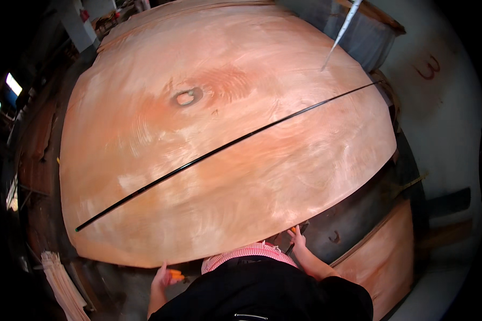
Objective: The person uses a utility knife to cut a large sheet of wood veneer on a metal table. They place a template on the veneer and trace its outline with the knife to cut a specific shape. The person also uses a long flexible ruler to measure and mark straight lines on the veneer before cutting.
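A large reddish wood veneer sheet (225, 134) fills most of the view, with a dark knot hole (186, 97) near its middle. A thin black rod (225, 148) lies diagonally across it. My left hand (162, 279) is at the sheet's near edge, by the lower left, and grips a small orange object (175, 275). My right hand (296, 236) touches the near edge further right, fingers apart, close to a small dark tool (300, 235); whether it holds that tool is unclear.
A second veneer sheet (385, 262) lies lower right, beside a dark surface (353, 219). A pale pointed stick (341, 32) hangs in from above. A bundle of light strips (61, 286) sits lower left. A grey wall (444, 107) is at the right.
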A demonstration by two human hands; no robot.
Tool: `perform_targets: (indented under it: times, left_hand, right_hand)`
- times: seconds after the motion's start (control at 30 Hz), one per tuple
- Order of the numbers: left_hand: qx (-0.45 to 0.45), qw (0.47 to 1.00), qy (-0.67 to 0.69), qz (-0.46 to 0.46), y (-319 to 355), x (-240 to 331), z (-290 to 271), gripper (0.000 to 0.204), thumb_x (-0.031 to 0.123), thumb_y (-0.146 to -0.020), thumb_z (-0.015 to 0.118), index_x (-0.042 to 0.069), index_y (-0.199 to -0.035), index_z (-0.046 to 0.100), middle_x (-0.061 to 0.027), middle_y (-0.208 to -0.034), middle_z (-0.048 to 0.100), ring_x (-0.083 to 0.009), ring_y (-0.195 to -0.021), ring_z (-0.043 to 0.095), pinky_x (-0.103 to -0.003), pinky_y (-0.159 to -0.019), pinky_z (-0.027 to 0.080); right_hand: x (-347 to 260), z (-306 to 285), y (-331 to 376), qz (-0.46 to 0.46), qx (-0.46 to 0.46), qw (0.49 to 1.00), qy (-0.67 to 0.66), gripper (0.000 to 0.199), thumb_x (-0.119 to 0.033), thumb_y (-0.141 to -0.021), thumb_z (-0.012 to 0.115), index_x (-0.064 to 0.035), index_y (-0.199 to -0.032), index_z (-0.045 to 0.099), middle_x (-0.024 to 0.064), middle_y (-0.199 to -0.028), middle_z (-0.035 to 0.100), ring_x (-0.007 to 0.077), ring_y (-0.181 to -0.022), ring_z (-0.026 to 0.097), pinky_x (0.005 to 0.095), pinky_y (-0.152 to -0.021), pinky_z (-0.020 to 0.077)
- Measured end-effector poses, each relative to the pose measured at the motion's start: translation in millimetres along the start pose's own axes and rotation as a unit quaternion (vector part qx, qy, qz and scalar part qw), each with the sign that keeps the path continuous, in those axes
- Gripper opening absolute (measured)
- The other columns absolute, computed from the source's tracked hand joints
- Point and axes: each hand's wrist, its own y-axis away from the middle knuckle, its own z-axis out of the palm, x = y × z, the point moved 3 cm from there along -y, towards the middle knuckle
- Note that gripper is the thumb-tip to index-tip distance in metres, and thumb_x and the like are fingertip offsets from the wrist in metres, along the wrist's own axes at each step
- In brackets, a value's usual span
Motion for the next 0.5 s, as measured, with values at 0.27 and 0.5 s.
perform_targets:
  times: [0.27, 0.5]
  left_hand:
    - [-0.067, 0.853, 0.431, 0.288, -64, 205, 128, 0.068, 0.056, -0.079, 0.033, 0.001, -0.117, 0.032, -0.0163, -0.118, 0.038, -0.0308, -0.108, 0.040, -0.042, -0.091, 0.032]
    - [0.054, 0.822, 0.526, 0.211, -92, 219, 123, 0.059, 0.054, -0.081, 0.027, -0.001, -0.099, 0.039, -0.0178, -0.099, 0.052, -0.0322, -0.092, 0.052, -0.043, -0.083, 0.041]
  right_hand:
    - [-5, 61, -4, 0.017, -0.087, 0.989, 0.117, 0.018, -0.022, -0.079, 0.051, -0.0063, -0.088, 0.053, 0.0067, -0.074, 0.061, 0.0045, -0.036, 0.032, 0.0183, -0.034, 0.0242]
    - [-22, 181, 38, -0.119, -0.179, 0.912, 0.349, 0.017, -0.020, -0.078, 0.052, -0.0053, -0.086, 0.057, 0.0035, -0.072, 0.058, 0.0056, -0.044, 0.038, 0.0209, -0.040, 0.0321]
